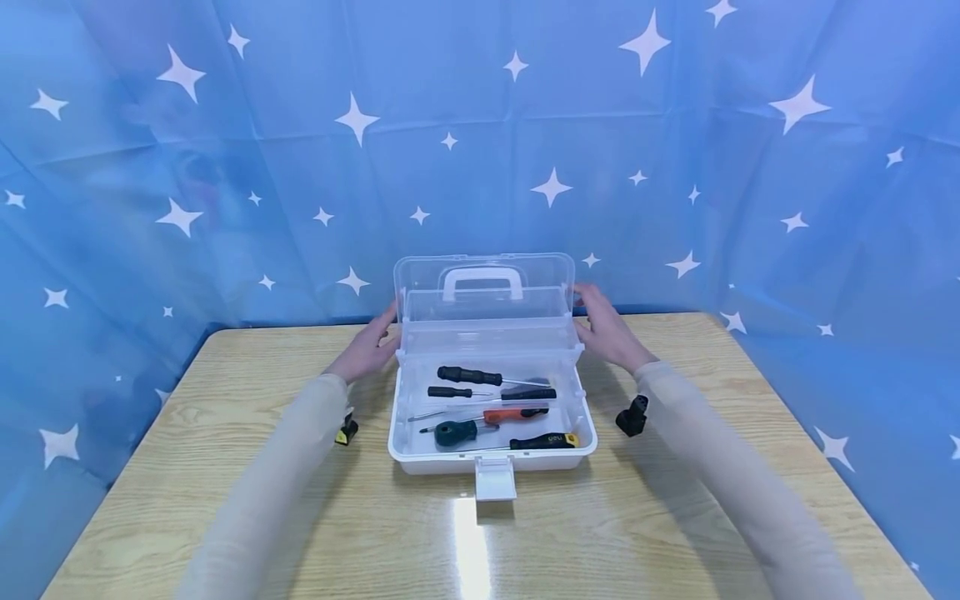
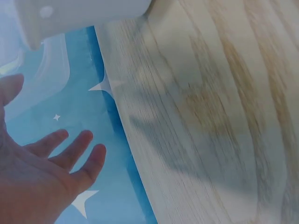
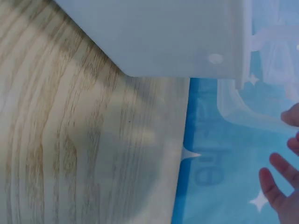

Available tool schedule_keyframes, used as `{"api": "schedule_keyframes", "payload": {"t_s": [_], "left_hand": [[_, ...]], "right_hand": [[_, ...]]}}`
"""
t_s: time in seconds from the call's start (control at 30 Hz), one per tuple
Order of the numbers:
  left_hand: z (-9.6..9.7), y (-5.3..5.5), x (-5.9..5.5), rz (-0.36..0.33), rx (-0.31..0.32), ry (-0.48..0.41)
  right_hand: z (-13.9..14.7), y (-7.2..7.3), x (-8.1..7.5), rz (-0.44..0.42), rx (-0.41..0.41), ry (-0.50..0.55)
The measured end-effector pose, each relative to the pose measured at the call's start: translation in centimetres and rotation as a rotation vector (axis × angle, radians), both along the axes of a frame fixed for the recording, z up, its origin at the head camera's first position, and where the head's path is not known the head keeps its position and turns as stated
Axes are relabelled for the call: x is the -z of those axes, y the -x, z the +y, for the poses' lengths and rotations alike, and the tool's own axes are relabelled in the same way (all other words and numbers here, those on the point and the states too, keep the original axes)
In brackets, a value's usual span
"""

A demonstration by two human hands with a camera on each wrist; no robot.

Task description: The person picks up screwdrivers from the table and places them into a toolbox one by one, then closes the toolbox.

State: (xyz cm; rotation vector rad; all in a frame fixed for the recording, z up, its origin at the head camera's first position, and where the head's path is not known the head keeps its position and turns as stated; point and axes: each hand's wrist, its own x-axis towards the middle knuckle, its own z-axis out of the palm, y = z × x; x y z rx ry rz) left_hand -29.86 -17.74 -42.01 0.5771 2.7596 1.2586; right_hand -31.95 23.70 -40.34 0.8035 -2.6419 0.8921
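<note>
A white toolbox (image 1: 493,466) stands on the table with its clear lid (image 1: 487,312) raised at the back. Several screwdrivers lie in it, among them one with a black handle (image 1: 470,376), an orange-handled screwdriver (image 1: 516,415), one with a stubby green handle (image 1: 455,432) and a black-and-yellow screwdriver (image 1: 545,442). My left hand (image 1: 366,348) is beside the lid's left edge, fingers loosely spread in the left wrist view. At the lid's right edge is my right hand (image 1: 606,329). Its thumb (image 3: 290,115) overlaps the lid; whether it touches, I cannot tell.
The toolbox's front latch (image 1: 495,482) hangs down over the wooden table (image 1: 187,492). A white handle (image 1: 482,275) sits on the lid. Behind the table's back edge hangs a blue curtain (image 1: 465,192) with white stars.
</note>
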Motion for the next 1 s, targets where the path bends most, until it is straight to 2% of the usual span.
{"api": "schedule_keyframes", "payload": {"t_s": [0.13,0.43,0.67,0.8,1.0], "left_hand": [[-0.5,-0.6,-0.3,-0.027,0.022,-0.029],[-1.3,-1.6,-1.0,-0.102,0.017,-0.098],[-1.5,-2.5,-1.9,-0.196,0.036,-0.308],[-1.5,-3.2,-2.7,-0.203,0.019,-0.365],[-1.6,-3.9,-3.8,-0.193,-0.024,-0.393]], "right_hand": [[0.1,-0.4,-0.6,-0.019,0.013,-0.022],[0.2,-2.0,-1.6,-0.011,-0.019,-0.031],[0.6,-3.2,-1.9,-0.008,-0.026,-0.018],[0.7,-3.9,-2.2,-0.010,-0.032,-0.001],[0.8,-5.1,-2.9,-0.035,-0.032,0.037]]}}
